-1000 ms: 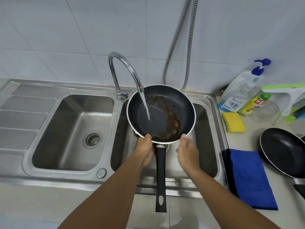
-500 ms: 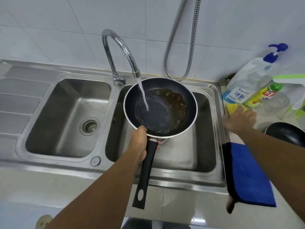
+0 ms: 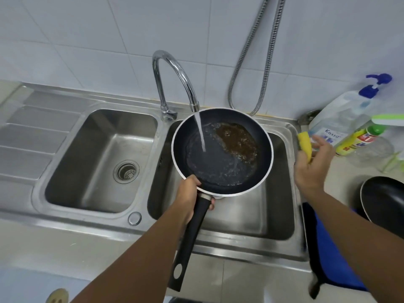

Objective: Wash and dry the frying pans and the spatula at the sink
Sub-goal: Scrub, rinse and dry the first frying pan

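A: Where did we have the frying pan (image 3: 229,116)?
B: Over the right basin (image 3: 277,211), under the tap (image 3: 175,71) and its running stream. Our left hand (image 3: 190,197) gripped the handle (image 3: 192,237) just below the rim. Brown residue (image 3: 238,141) sat on the far side.
A: And our right hand (image 3: 312,169)?
B: It pinched the yellow sponge (image 3: 305,142) beside the basin's right edge. The second pan (image 3: 384,202) lay on the counter (image 3: 349,171), near the blue cloth (image 3: 332,259).

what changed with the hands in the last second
The right hand let go of the pan, reached right and took up the yellow sponge. The left hand now holds the pan alone, by the handle. Water runs into it as before; second pan and cloth unmoved.
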Available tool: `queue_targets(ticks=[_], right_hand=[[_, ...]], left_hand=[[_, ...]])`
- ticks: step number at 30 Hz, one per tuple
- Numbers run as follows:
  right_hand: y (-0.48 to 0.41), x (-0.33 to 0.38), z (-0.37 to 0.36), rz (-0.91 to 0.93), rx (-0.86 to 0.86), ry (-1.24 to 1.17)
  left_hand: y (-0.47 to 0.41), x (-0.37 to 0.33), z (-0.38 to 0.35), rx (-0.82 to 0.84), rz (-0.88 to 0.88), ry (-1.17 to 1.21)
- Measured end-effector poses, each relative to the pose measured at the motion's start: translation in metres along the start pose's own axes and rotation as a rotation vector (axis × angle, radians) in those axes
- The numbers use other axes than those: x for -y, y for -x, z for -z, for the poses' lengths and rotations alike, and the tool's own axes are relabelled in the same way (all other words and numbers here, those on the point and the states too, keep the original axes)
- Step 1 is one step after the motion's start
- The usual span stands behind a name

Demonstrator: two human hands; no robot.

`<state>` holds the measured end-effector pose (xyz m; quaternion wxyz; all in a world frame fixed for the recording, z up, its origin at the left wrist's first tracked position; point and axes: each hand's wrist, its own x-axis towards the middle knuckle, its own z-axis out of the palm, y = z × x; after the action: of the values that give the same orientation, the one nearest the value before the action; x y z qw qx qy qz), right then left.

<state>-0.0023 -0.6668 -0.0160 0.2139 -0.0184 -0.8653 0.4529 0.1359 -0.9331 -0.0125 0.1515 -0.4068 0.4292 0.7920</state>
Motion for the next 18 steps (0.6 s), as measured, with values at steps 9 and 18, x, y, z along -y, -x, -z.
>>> queue_targets(ticks=[9, 18], right_hand=[[-0.032, 0.107, -0.087, 0.369, 0.351, 0.001], [-0.075, 0.152, -0.205, 0.999, 0.907, 0.601]], left_hand=[[-0.008, -0.012, 0.023, 0.010, -0.009, -0.048], [-0.023, -0.013, 0.040, 0.054, 0.014, -0.077]])
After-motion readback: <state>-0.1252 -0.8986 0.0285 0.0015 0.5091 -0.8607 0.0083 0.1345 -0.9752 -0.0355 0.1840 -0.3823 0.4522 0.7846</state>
